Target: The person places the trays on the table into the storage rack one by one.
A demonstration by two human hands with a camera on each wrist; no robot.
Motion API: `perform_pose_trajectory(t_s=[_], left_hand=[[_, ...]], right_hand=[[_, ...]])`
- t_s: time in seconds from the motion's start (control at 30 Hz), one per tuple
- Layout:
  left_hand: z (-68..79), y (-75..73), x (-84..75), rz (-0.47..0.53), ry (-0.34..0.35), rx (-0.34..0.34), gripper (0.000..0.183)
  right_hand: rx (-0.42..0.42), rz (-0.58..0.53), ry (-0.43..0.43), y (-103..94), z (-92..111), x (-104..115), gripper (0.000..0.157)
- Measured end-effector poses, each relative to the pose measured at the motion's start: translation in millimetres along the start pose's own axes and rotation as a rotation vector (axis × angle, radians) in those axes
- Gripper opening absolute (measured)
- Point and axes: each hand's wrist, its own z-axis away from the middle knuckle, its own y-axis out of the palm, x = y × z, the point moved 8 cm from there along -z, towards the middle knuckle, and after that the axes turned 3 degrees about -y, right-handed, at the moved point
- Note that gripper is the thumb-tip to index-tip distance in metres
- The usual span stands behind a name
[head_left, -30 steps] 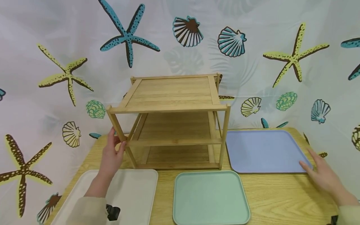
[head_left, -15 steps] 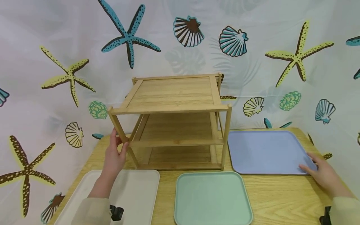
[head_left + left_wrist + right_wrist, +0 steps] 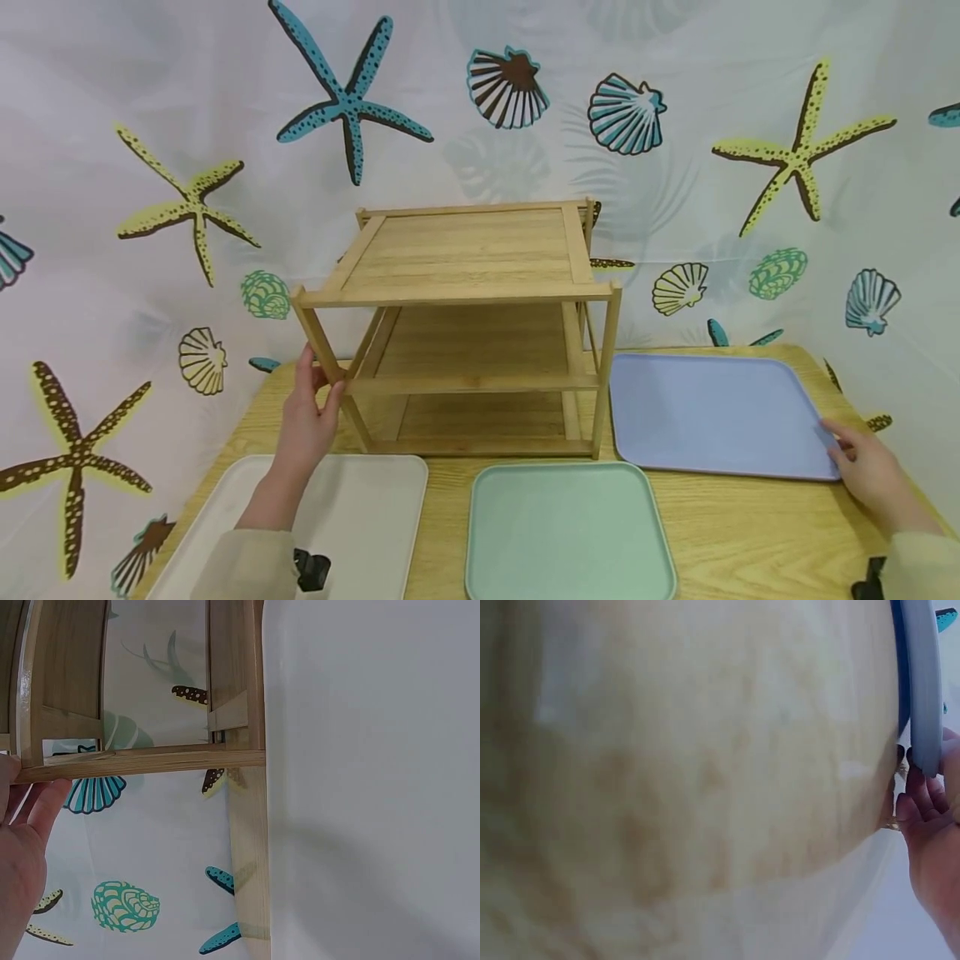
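Observation:
A three-tier wooden shelf [image 3: 465, 250] stands at the middle back. My left hand [image 3: 306, 421] grips its front left post [image 3: 142, 761] at about the height of the middle tier, as the left wrist view also shows. Right of the shelf is a blue-violet tray [image 3: 720, 412]. My right hand [image 3: 870, 467] pinches this tray at its near right corner. From the right wrist view, the fingers [image 3: 922, 799] reach under the tray's edge [image 3: 924, 682], and the thumb lies over it.
A white tray [image 3: 367, 517] lies at the front left, under my left forearm. Beside it, a mint green tray [image 3: 570, 533] lies in front of the shelf. The wooden table [image 3: 742, 533] is backed by a curtain [image 3: 525, 167] printed with starfish and shells.
My right hand has gone from reaching over the blue-violet tray's corner to pinching it. The tray's near right corner has shifted toward me. My left hand stays on the shelf post.

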Motion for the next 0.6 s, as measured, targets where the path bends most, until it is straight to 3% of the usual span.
perform_pose_trajectory(t_s=[0.13, 0.27, 0.6], left_hand=[[0.0, 1.0, 0.8, 0.003, -0.014, 0.013, 0.066], [0.3, 1.1, 1.1, 0.009, -0.026, 0.016, 0.066], [-0.3, 2.1, 0.2, 0.017, -0.041, 0.035, 0.066]], right_hand=[[-0.021, -0.041, 0.043, -2.9, 0.6, 0.0, 0.036], [-0.035, -0.198, 0.097, -10.7, 3.7, 1.8, 0.040], [-0.103, -0.581, 0.111, -26.0, 11.5, 1.7, 0.039]])
